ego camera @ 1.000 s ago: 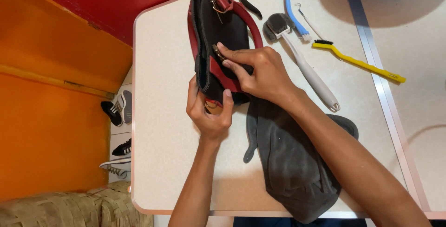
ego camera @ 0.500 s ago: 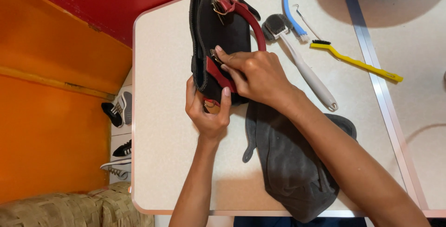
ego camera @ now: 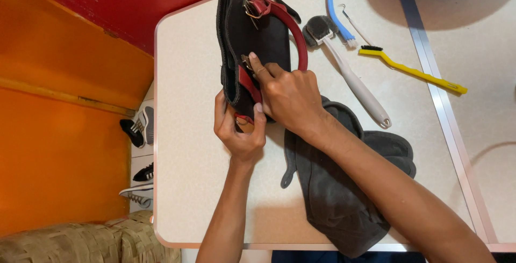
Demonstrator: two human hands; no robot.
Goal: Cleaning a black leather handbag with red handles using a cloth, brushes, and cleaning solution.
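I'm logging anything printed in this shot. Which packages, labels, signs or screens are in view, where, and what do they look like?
None in view: no package, label, sign or screen.
The table holds only a black and red bag, brushes and a grey cloth, all without visible markings.

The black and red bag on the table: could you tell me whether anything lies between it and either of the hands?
Nothing visible: the left hand grips the bag at its near end, and the right hand rests directly on it.
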